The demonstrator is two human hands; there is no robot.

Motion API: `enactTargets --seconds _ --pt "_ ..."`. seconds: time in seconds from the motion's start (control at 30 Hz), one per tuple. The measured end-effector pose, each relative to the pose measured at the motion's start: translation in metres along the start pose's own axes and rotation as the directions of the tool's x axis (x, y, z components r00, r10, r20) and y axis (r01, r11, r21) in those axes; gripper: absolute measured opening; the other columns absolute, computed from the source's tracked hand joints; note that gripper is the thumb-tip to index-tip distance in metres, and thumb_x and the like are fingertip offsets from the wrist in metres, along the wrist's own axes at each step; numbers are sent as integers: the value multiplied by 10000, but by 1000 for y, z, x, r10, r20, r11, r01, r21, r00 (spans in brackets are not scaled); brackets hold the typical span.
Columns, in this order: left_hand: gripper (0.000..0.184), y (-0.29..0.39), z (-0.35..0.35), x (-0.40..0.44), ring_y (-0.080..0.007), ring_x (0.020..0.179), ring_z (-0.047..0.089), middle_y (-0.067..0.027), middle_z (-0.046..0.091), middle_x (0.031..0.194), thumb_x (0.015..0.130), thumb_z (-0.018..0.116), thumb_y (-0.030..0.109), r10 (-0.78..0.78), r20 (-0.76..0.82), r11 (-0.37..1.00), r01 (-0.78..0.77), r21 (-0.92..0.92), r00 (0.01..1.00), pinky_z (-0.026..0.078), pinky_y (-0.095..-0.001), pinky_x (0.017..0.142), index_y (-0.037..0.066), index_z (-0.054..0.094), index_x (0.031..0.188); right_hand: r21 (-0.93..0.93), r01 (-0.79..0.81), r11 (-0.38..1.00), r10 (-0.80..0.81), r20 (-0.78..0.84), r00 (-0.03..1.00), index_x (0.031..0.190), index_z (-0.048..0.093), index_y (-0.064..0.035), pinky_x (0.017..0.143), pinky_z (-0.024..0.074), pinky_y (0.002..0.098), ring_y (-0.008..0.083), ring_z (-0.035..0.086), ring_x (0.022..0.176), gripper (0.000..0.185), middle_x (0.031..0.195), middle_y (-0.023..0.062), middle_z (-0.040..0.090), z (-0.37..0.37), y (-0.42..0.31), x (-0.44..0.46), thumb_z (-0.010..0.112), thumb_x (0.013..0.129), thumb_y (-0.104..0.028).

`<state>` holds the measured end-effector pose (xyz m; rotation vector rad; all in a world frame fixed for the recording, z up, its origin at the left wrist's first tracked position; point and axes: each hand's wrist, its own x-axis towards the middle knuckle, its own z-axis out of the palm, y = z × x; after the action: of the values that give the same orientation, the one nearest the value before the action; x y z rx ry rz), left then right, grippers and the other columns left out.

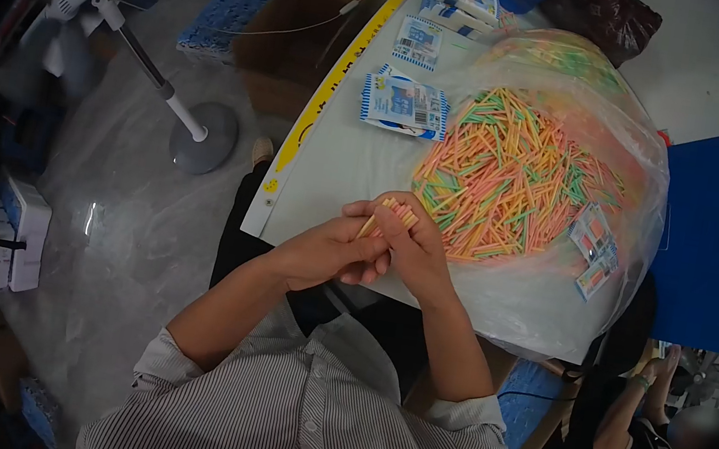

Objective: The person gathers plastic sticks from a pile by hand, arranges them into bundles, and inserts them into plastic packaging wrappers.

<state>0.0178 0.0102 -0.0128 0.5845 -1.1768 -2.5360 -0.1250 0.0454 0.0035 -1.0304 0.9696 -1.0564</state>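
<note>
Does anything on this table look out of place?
Perhaps the two packets by the stick heap's right edge: they lie askew, away from the other packets across the table.

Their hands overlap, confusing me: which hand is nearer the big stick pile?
Right. The right hand is by the near left edge of the pile; the left hand is farther left.

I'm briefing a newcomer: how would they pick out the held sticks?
Find the white table, then the left hand and right hand at its near edge. The bundle of sticks is held between them, lined up together, unlike the jumbled pile in the clear bag.
</note>
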Motion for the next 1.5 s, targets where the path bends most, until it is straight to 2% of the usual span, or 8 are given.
enactTargets --seconds 0.2,0.4,0.47,0.67,1.1,1.2,1.4,1.5 --pt "191 9 6 -2 -30 593 432 5 489 741 878 430 242 -59 -36 997 57 -49 998 333 -143 488 61 488 868 179 -36 983 22 83 996 1007 468 -7 468 403 163 58 489 540 222 747 65 554 1 -5 1 384 884 -172" --pt "175 26 -5 26 -120 707 531 -28 531 810 821 517 176 347 -183 806 -193 560 920 434 -239 591 29 518 917 17 462 887 -413 -421 808 845 480 -19 376 298 166 37 373 429 199 685 41 518 -21 -17 -1 373 885 -182" --pt "206 44 -13 40 -214 829 539 -88 541 917 771 529 86 737 -36 160 -123 979 675 434 -305 719 7 507 959 -106 446 889 -438 -486 756 827 470 -28 351 244 176 29 300 389 141 541 -18 398 -37 -6 -8 400 874 -140" --pt "249 58 -57 101 -277 1019 461 -137 507 1056 731 514 43 781 278 -423 147 894 559 348 -353 884 13 521 978 -328 348 878 -476 -534 699 763 495 -32 356 225 173 11 292 394 119 507 -50 383 -49 14 -10 481 844 -117" --pt "25 74 -55 95 -265 727 563 -114 586 747 705 554 53 689 68 -134 35 990 721 438 -345 637 28 554 706 -648 156 745 -555 -474 684 756 557 -8 483 368 192 45 434 526 112 591 -1 516 -42 8 -14 586 782 -113" --pt "73 72 -53 92 -260 689 564 -121 579 719 735 569 88 790 345 -371 -51 927 507 438 -329 616 22 542 722 -684 157 713 -589 -461 664 771 563 -3 484 371 198 50 447 529 126 603 27 536 -44 11 -14 593 778 -125" --pt "112 99 -30 71 -187 618 581 -98 587 703 785 552 93 912 -84 170 -182 968 400 435 -234 570 23 489 844 -719 132 682 -577 -420 700 815 568 -3 510 382 199 60 475 569 136 640 49 549 -45 10 -11 585 786 -135" --pt "192 99 -21 61 -138 643 580 -95 596 715 763 588 106 768 -257 507 -312 803 587 423 -205 574 21 464 883 -774 245 583 -718 -350 601 830 571 -5 526 366 186 46 461 607 117 694 26 533 -49 12 -9 568 794 -116"
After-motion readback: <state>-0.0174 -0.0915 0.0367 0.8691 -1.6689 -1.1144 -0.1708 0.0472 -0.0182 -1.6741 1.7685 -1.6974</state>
